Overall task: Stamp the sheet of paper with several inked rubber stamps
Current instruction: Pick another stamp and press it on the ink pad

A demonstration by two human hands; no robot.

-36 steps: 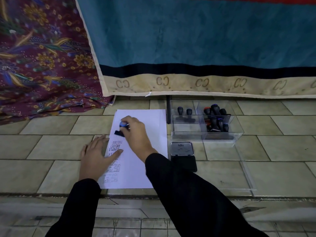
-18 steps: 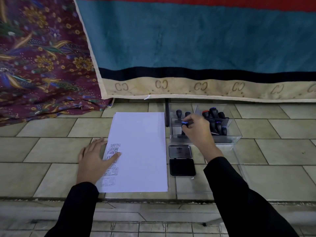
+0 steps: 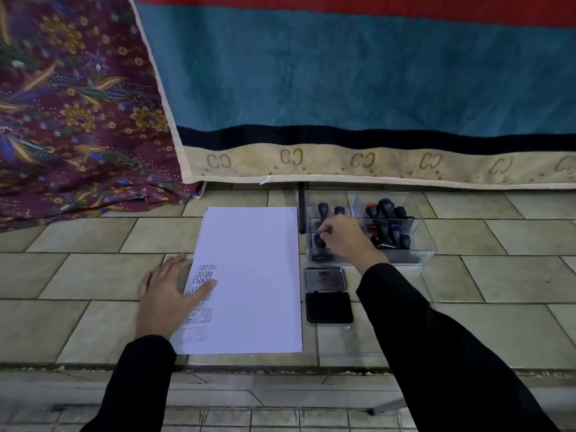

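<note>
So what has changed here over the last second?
The right hand lifted the stamp off the paper and carried it right into the clear box, where it now pinches its top. The left hand stayed flat on the paper; the ink pad stayed open.

Two long black sleeves are worn. The left sleeve is seen as plain, matte fabric, and it is ended by a close cuff at the wrist, beyond which the left hand is left bare. The right sleeve is made of the same plain black cloth. It is seen to widen toward the elbow, faint soft folds are shown along it, and the right hand is left uncovered past its cuff.
</note>
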